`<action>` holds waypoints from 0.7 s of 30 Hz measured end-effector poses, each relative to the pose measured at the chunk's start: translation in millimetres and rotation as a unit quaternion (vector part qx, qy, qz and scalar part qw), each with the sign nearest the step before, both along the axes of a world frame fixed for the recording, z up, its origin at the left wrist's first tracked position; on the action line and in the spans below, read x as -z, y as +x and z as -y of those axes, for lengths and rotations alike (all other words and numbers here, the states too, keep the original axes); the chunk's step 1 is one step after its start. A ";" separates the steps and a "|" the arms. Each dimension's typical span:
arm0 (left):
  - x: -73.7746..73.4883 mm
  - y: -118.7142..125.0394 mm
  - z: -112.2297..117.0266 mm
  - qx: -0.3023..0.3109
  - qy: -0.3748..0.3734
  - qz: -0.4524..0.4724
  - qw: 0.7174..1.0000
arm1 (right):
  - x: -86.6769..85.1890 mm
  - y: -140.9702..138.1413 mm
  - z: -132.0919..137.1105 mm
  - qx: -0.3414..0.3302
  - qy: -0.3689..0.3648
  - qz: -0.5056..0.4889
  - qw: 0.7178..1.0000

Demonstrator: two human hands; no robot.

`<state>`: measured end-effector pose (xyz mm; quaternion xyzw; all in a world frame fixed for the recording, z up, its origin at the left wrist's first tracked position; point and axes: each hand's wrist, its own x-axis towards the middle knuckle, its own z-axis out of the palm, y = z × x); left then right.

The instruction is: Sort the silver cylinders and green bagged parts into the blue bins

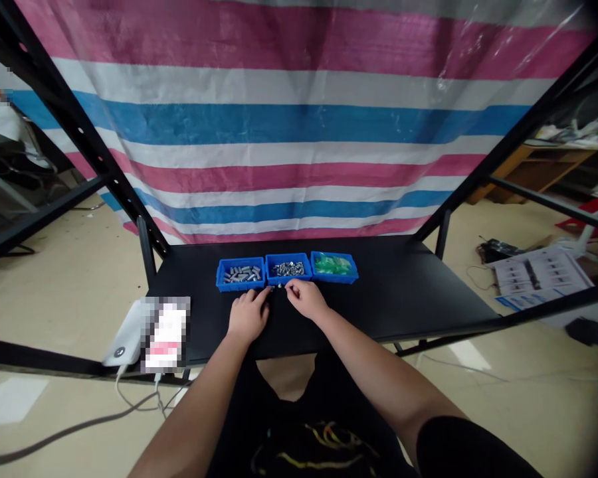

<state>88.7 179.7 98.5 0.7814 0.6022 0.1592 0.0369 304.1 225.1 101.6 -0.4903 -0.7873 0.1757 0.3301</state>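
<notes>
My left hand [249, 315] lies palm down on the black tabletop, fingers stretched forward. Its index fingertip is beside a small piece too tiny to make out. Opposite it, my right hand [305, 298] has its fingers curled together; whatever they may hold is hidden. A small shiny metal part [280, 286] sits between the two hands. Just beyond them stand three blue bins in a row. The left bin [240, 287] has grey metal cylinders [244, 273], the middle bin [289, 279] small shiny metal parts [290, 268], and the right bin [346, 279] green plastic packets [331, 264].
A black metal frame [80, 119] surrounds the black table [393, 299], with a striped plastic sheet [299, 126] behind. A white power bank [125, 335] and a blurred-out phone [165, 335], with cables, rest at the left edge. Another person [2, 119] sits far left.
</notes>
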 end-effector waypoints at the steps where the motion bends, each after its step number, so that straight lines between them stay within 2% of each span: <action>1: -0.8 3.5 -0.4 -0.006 -0.002 -0.018 1.000 | 5.5 2.1 1.9 0.001 -0.003 -0.015 1.000; 6: -4.3 13.7 -4.0 -0.023 -0.012 -0.047 0.999 | 18.4 5.7 1.0 0.019 -0.010 -0.078 0.997; 9: -12.6 16.6 -7.4 -0.018 -0.024 -0.054 0.998 | 16.7 5.9 2.2 0.024 -0.012 -0.049 0.998; 12: -33.2 21.2 -14.6 0.005 0.008 -0.027 1.000 | 8.9 2.7 8.8 0.014 -0.012 0.033 0.999; 17: -80.6 35.7 -43.9 0.001 0.072 0.028 0.997 | -9.6 -13.9 19.4 0.002 -0.039 0.166 0.985; 19: -92.0 39.1 -54.1 0.002 0.081 0.044 0.996 | -15.0 -23.0 20.0 0.014 -0.052 0.196 0.979; 21: -94.8 37.7 -56.7 0.001 0.088 0.067 0.994 | -18.1 -31.6 19.3 0.020 -0.063 0.213 0.975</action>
